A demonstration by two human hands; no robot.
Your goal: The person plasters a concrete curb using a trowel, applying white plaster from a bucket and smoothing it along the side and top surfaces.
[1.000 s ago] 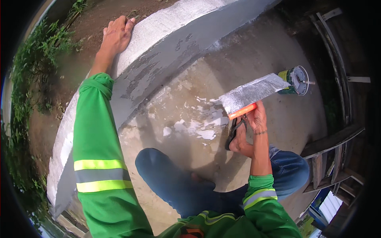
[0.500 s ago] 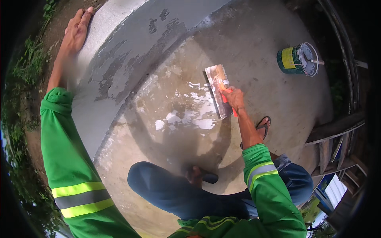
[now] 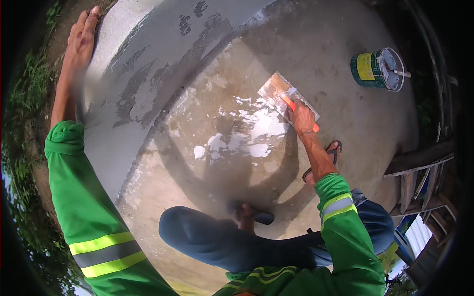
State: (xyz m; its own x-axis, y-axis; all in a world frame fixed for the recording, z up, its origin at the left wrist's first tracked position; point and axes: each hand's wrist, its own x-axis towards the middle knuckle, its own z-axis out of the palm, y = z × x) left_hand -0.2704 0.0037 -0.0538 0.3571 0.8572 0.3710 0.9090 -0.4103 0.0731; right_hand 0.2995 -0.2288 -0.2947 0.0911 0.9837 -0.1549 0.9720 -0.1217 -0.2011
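My right hand [image 3: 302, 118] is wrapped round the orange handle of a plastering trowel [image 3: 276, 89]. Its wide flat blade, smeared with whitish material, is over the concrete floor [image 3: 340, 128]. Left of the blade, a patch of wet white plaster [image 3: 266, 123] is spread unevenly on the floor. At the far left my left hand [image 3: 81, 42] rests with fingers stretched out along the top of a low wall [image 3: 123, 24]. Grey coating with darker, rougher patches covers the wall's inner face [image 3: 168, 59].
A green bucket [image 3: 368, 69] with a yellow label stands at the right, greyish material and a stick-like handle at its mouth. Wooden boards [image 3: 419, 163] line the right side. Plants [image 3: 32, 89] grow beyond the wall. My sandalled feet [image 3: 333, 153] are on the floor.
The trowel has moved slightly right and turned, its blade now slanting more and uncovering more of the white patch. My left hand has slid a little leftward in the view.
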